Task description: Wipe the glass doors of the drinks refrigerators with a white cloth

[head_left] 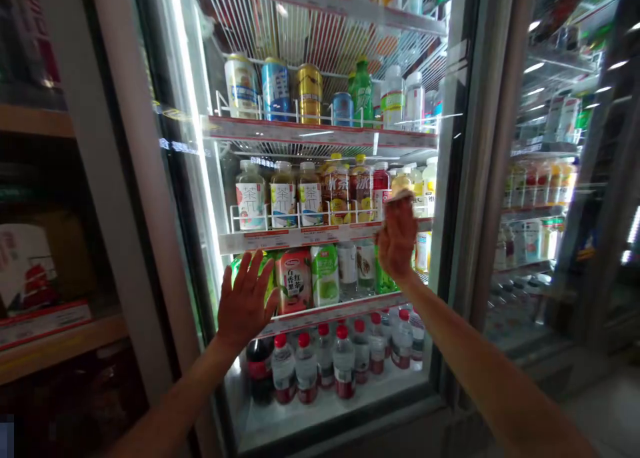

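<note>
The glass door (300,138) of a lit drinks fridge stands closed before me, with faint reflections across it. My left hand (245,301) is raised at the door's lower left, fingers spread and holding nothing. Behind it show a red drink carton (294,281) and a green drink carton (325,276). Farther right and higher, my right hand (397,238) is up at the glass, slightly blurred, fingers together. A small pale edge, apparently a folded cloth (401,196), shows past its fingertips; the rest is hidden under the hand.
Inside the fridge, bottled teas (283,195) line the middle shelf, cans (309,93) stand above, and red-capped water bottles (344,365) fill the bottom. A metal door frame (495,151) runs down the right, with another fridge beyond. Dark shelves (45,321) are at left.
</note>
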Demonstrator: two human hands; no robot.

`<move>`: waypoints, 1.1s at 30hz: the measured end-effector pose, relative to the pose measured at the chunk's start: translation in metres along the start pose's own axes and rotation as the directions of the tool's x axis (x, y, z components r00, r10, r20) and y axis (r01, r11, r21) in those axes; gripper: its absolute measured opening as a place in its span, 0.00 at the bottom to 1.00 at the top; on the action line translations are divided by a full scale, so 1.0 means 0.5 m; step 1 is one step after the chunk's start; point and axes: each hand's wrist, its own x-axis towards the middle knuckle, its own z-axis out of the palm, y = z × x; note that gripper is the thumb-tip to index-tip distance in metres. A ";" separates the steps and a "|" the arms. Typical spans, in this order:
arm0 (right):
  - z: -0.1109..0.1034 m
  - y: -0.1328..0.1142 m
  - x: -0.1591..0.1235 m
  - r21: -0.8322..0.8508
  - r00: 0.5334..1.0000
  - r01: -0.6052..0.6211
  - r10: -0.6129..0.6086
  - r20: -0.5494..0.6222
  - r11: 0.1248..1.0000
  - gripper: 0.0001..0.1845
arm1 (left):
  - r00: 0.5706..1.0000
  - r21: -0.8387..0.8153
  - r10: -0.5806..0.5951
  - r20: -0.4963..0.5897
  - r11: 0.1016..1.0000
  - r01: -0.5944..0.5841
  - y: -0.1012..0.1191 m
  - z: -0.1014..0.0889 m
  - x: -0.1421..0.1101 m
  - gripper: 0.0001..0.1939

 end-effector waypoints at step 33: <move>-0.011 0.019 0.131 -0.060 0.932 -0.309 0.290 -0.219 0.949 0.30 | 1.000 0.004 0.007 -0.011 1.000 -0.007 -0.001 -0.002 0.005 0.35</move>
